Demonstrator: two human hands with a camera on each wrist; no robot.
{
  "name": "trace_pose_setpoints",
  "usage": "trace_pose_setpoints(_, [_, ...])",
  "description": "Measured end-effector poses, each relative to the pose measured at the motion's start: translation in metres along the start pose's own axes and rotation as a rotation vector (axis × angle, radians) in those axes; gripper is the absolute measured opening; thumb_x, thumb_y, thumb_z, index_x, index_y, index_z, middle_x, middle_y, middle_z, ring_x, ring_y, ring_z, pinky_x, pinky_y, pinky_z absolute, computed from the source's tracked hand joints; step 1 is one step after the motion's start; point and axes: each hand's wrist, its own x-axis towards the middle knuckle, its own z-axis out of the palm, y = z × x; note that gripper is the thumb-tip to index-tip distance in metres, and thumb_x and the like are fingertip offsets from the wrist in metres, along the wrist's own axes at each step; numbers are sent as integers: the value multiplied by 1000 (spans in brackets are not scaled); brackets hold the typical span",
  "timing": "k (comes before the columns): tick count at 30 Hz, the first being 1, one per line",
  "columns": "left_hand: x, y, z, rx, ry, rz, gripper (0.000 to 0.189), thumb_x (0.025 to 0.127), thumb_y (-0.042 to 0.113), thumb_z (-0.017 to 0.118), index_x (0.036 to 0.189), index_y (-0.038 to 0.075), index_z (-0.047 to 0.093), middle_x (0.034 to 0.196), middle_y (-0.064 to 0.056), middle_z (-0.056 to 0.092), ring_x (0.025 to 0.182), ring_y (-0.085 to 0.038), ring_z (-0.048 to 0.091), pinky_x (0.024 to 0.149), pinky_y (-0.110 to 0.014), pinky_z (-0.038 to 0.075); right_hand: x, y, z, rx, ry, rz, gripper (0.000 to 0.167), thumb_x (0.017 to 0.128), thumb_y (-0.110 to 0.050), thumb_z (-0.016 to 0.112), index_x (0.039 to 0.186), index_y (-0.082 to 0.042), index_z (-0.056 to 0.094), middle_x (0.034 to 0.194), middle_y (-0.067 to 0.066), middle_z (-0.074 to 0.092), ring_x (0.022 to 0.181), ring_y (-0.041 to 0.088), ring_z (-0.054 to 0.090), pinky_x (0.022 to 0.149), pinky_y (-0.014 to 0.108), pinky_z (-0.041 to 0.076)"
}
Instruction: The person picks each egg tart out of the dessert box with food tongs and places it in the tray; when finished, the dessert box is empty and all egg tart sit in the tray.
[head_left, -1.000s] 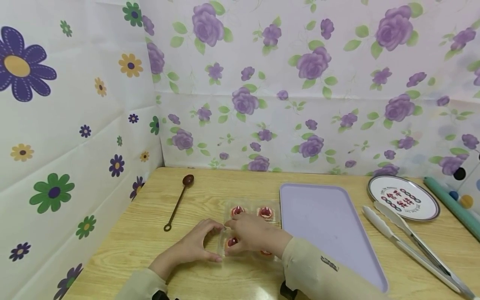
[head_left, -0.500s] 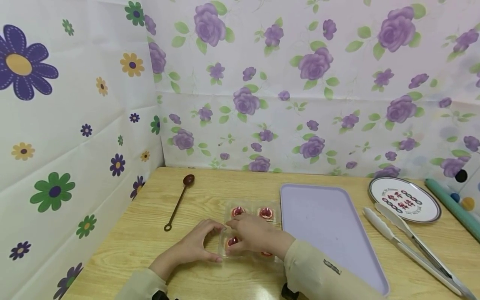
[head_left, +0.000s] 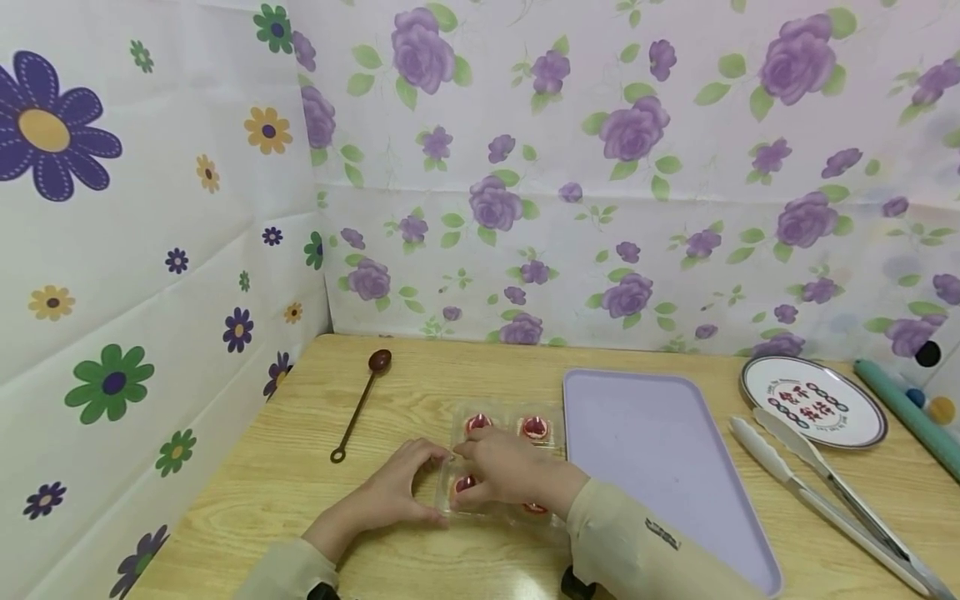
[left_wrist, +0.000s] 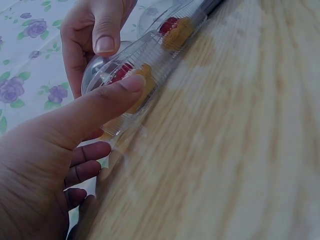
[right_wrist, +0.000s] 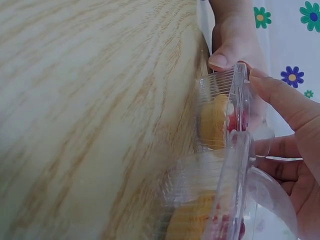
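A clear plastic clamshell box (head_left: 556, 417) lies on the table, with several small tarts (head_left: 536, 427) in its dome-lidded cells. The tarts have golden crusts and red tops; the right hand covers part of them in the head view. My left hand (head_left: 390, 489) grips the left side of the box, thumb on the near corner and fingers at the far side. Over the lid's left cells reaches my right hand (head_left: 504, 468). In the right wrist view, the right thumb is at the lid's edge and the fingers (right_wrist: 282, 167) curl round a dome.
A lilac tray (head_left: 637, 433) lies close against the box's right side. A brown long-handled spoon (head_left: 358, 408) lies at left. Metal tongs (head_left: 832, 500), a white printed plate (head_left: 813, 400) and a green roll (head_left: 907, 417) are at right. Flowered cloth hangs behind and at left.
The head view has shifted very slightly. Both hands keep their places on the box, with no clear movement of the lid.
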Motion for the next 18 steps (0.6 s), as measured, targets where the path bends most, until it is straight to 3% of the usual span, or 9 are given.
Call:
trace_pose_setpoints(7, [2, -1, 0, 2, 0, 15, 60, 68, 49, 83, 115, 25, 54, 114, 12, 53, 106, -10, 44, 93, -29, 42, 0, 2, -1, 0, 4, -21, 54, 85, -57, 63, 115, -12, 70, 135, 5, 59, 123, 21, 53, 103, 34, 47])
trace_pose_setpoints(18, [1, -1, 1, 12, 9, 29, 58, 69, 49, 82, 114, 25, 55, 114, 12, 54, 107, -10, 45, 95, -30, 43, 2, 1, 1, -15, 20, -19, 72, 82, -58, 66, 132, -6, 58, 128, 6, 62, 113, 17, 57, 95, 28, 51])
